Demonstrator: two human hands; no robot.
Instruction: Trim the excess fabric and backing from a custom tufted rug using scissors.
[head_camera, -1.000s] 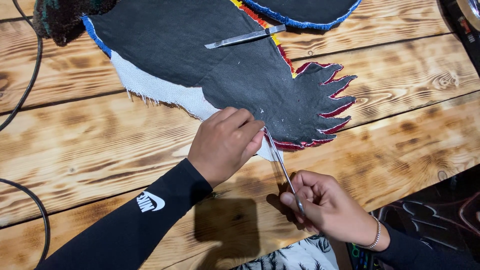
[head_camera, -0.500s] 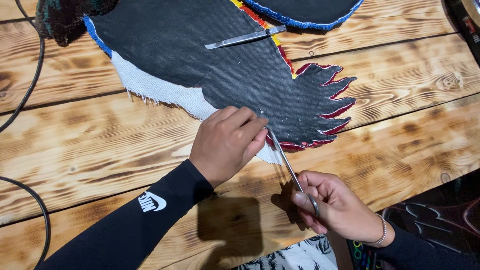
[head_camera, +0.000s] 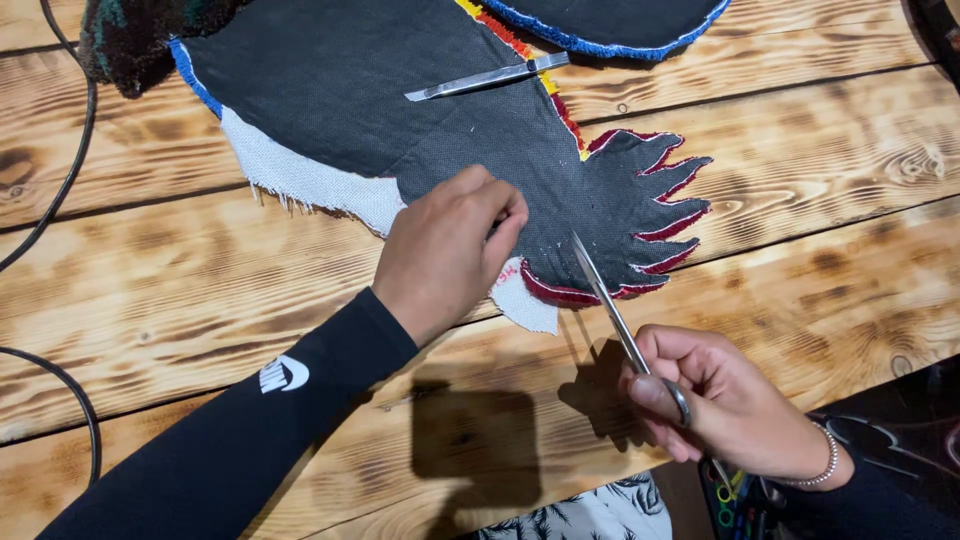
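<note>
A tufted rug piece (head_camera: 400, 110) lies face down on the wooden table (head_camera: 150, 290), its dark backing up, with red-edged feather points at its right end. My left hand (head_camera: 445, 250) pinches the white cloth margin (head_camera: 525, 300) at the rug's lower edge. Thin metal scissors (head_camera: 610, 300) are gripped in my right hand (head_camera: 715, 400), and their blades point up-left to the red edge just right of the pinched cloth.
A flat metal tool (head_camera: 485, 78) rests on the backing near the top. Another blue-edged dark piece (head_camera: 610, 20) lies at the upper right. Black cables (head_camera: 60, 150) run along the left side. Patterned cloth (head_camera: 590, 515) shows at the near edge.
My right hand has drawn back down and to the right with the scissors. The left hand keeps its pinch on the cloth margin in the same place.
</note>
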